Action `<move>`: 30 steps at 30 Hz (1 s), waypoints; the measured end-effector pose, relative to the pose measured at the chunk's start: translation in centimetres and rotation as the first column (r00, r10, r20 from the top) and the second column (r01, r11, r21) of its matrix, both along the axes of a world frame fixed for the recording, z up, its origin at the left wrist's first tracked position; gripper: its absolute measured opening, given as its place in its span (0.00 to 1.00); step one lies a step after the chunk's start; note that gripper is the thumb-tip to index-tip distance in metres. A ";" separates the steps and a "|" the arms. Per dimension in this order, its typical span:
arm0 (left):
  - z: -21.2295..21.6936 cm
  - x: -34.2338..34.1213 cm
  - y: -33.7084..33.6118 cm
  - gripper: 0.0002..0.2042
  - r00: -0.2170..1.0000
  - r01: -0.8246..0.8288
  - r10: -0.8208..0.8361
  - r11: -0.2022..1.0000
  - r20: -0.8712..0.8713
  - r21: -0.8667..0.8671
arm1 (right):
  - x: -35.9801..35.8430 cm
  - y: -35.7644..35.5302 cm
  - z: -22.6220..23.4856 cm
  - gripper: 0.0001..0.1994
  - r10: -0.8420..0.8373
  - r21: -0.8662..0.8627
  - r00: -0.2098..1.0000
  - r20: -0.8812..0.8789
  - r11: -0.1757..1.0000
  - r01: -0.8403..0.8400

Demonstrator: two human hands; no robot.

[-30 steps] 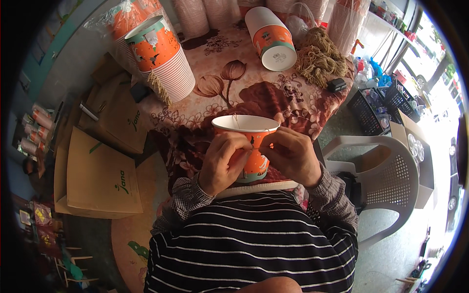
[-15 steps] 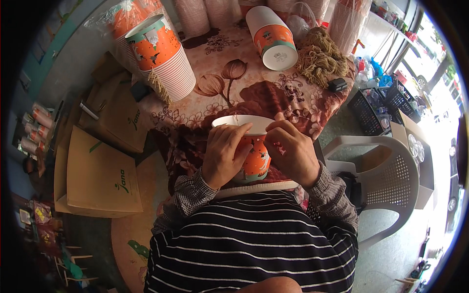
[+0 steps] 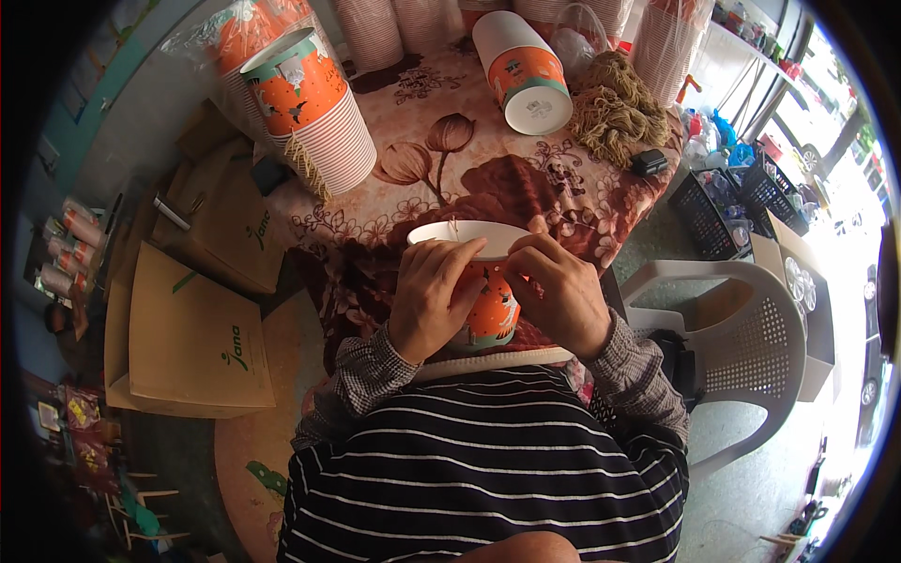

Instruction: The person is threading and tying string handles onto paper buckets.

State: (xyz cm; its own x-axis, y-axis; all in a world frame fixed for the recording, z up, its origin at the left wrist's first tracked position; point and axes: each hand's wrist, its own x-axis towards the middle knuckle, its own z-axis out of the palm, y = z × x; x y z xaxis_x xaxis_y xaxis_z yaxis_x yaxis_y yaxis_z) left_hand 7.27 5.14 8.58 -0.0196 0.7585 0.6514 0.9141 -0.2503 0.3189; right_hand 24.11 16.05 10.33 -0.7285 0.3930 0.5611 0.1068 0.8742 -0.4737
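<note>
An orange paper cup (image 3: pixel 495 305) with a white inside and a green base stands upright right in front of me. My left hand (image 3: pixel 430 293) is wrapped round its left side, thumb and fingers closed at the rim. A short bit of twine (image 3: pixel 455 228) shows at the far left of the rim. My right hand (image 3: pixel 560 293) is closed in a pinch against the right part of the rim; what lies between its fingertips is hidden.
On the flowered tablecloth (image 3: pixel 413 103) stand a tall cup stack (image 3: pixel 324 131) with twine strands, a lying cup stack (image 3: pixel 535 84) and a heap of tan twine (image 3: pixel 615 108). Cardboard boxes (image 3: pixel 197 342) are at left, a plastic chair (image 3: pixel 751 357) at right.
My right hand has shifted slightly left along the rim, its fingers drawing closer to the cup. The left hand and the cup stay put.
</note>
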 end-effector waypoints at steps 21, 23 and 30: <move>2.6 -2.5 3.3 0.17 0.855 0.435 -0.224 0.801 0.468 -0.410 | -0.4 0.6 -1.2 0.06 0.113 0.022 0.992 0.063 0.993 -0.115; 3.2 -2.2 3.0 0.14 0.850 0.400 -0.148 0.806 0.505 -0.437 | 0.0 1.1 -1.3 0.07 0.145 0.004 0.987 0.075 0.989 -0.146; 2.6 -2.1 3.0 0.10 0.831 0.347 -0.151 0.893 0.535 -0.287 | 0.2 1.8 -0.4 0.12 0.073 0.021 0.995 0.074 0.997 -0.074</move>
State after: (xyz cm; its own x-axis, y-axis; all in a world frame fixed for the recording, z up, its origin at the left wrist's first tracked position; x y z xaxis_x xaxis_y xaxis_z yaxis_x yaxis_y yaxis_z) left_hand 5.21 8.13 11.21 -0.0361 0.9566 0.2891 0.5348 -0.2259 0.8142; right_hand 24.35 17.87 9.93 -0.7943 0.3239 0.5139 0.0754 0.8920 -0.4457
